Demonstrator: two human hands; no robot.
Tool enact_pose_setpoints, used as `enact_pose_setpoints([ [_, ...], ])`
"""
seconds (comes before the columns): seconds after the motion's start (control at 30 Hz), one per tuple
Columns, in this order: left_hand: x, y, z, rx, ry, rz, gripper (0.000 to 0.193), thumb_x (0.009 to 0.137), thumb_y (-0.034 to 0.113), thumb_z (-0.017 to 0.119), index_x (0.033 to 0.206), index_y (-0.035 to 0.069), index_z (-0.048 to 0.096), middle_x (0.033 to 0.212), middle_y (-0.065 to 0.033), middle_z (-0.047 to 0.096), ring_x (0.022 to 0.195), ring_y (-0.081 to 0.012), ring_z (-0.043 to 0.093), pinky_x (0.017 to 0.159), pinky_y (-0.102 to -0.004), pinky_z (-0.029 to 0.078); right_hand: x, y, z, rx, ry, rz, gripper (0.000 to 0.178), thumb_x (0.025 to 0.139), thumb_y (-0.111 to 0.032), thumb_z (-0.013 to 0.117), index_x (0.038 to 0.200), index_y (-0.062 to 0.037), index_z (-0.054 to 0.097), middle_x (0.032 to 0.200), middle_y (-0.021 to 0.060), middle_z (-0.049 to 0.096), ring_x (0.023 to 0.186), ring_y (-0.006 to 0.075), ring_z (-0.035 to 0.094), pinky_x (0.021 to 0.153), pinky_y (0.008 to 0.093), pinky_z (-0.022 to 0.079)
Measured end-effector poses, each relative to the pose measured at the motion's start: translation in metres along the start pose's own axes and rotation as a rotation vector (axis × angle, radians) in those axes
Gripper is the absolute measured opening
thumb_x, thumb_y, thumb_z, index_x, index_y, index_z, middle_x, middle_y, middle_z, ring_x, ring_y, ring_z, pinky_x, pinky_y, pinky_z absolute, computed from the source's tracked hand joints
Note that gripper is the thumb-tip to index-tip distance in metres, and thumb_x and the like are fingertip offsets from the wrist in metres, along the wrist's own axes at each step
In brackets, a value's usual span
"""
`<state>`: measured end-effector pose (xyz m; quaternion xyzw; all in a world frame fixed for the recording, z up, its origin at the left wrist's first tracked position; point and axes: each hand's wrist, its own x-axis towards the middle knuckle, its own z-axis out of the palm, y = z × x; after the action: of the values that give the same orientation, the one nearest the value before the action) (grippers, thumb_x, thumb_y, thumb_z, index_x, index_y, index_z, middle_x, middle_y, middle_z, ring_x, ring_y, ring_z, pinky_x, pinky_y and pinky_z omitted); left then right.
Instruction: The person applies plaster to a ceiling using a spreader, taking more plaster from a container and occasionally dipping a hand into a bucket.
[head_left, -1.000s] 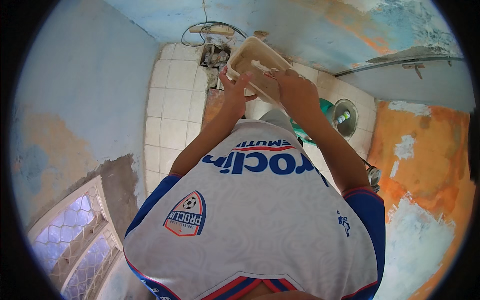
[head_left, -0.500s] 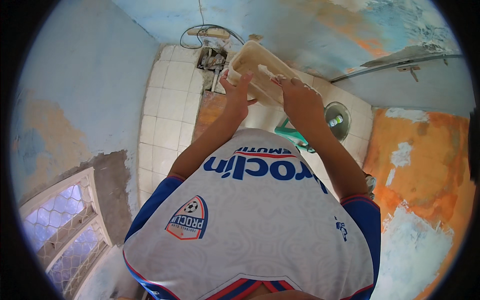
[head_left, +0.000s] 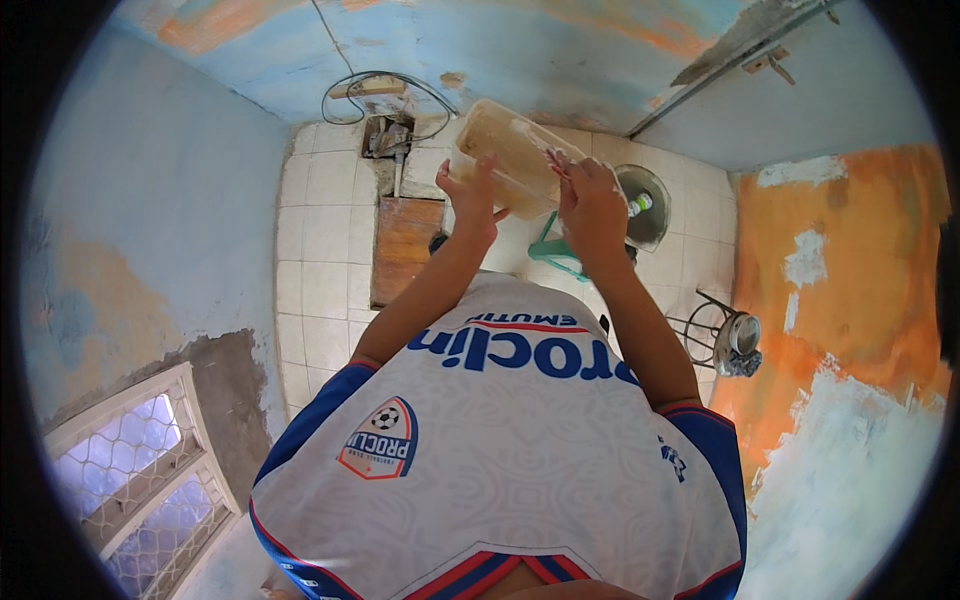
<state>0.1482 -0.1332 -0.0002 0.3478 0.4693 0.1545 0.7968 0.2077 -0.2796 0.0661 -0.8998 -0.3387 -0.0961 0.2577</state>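
Note:
In front of my chest is a long, translucent beige plastic tub (head_left: 497,135), tilted, with smears of pale paste inside. My left hand (head_left: 472,205) grips its near left side, with some fingers spread along the wall. My right hand (head_left: 596,205) is closed on a putty knife (head_left: 556,163) over the tub's right end. Only a small reddish part of that knife shows; its blade is mostly hidden by the hand and the rim. Whitish paste marks the tub's right part near my right fingers.
Below stand a green plastic stool (head_left: 553,254) and a round basin (head_left: 650,225) with a small bottle (head_left: 640,204). A metal stand (head_left: 712,335) is at right. A wooden board (head_left: 405,250) lies on the tiles beside a hole with pipes (head_left: 390,140). Black cable (head_left: 410,76) loops along the patchy wall.
The view has shifted, bringing the metal stand into sight. My right hand with the putty knife has moved toward the tub's right side, and the paste-covered blade no longer shows clearly.

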Motion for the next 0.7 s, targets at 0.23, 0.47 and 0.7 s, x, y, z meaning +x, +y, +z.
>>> enact_pose_setpoints([
  [0.23,-0.01,-0.005,0.016,0.063,-0.161,-0.179,0.112,0.078,0.052,0.077,0.155,0.028,0.001,0.153,-0.0148,0.027,0.134,-0.0359,0.038,0.096,-0.0675,0.039,-0.022,0.082,-0.05,0.05,-0.034,-0.324,0.035,0.079,-0.003,0.07,0.112,-0.0139,0.074,0.113,0.0048,0.067,0.112,0.0299,0.06,0.091,0.0414,0.056],
  [0.47,-0.017,-0.002,0.027,0.11,-0.132,-0.148,0.118,0.074,0.055,0.077,0.157,0.027,-0.002,0.153,-0.0162,0.027,0.132,-0.0378,0.04,0.096,-0.0667,0.038,-0.026,0.096,-0.068,-0.071,0.03,-0.336,0.036,0.074,-0.004,0.075,0.108,-0.0137,0.075,0.116,0.006,0.069,0.116,0.0329,0.059,0.095,0.0437,0.053],
  [0.7,-0.005,0.004,0.024,0.078,-0.254,-0.173,0.116,0.074,0.059,0.075,0.156,0.027,-0.001,0.153,-0.0166,0.026,0.131,-0.0383,0.041,0.096,-0.0663,0.038,-0.021,0.104,-0.06,-0.278,-0.019,-0.535,0.035,0.073,-0.014,0.076,0.108,-0.0173,0.075,0.119,0.0052,0.068,0.119,0.0291,0.059,0.097,0.045,0.052],
])
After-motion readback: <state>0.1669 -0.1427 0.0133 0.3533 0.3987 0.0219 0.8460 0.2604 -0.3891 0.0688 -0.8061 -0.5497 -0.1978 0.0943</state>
